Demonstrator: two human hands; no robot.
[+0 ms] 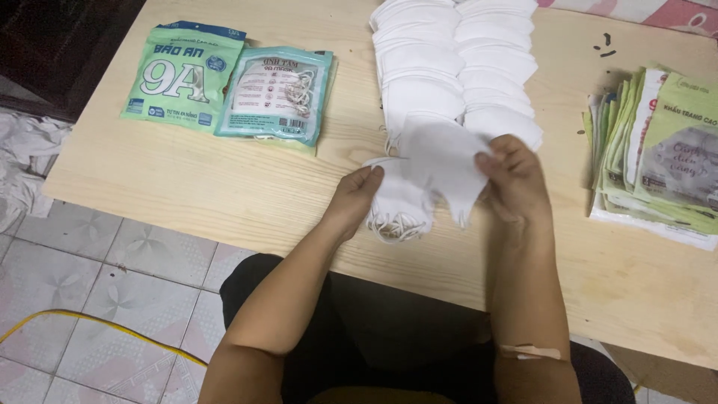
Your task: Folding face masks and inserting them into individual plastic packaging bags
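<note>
My left hand and my right hand hold a small stack of white face masks between them, just above the pale wooden table. The left hand grips the stack's left edge, the right hand pinches its right corner. The masks' white ear loops dangle below the stack onto the table. Directly behind my hands, two overlapping rows of white masks run toward the table's far edge.
Two green and teal mask packets lie at the table's far left. A pile of flat green-and-white empty packets sits at the right. Grey tiled floor with a yellow cable lies to the left below the table.
</note>
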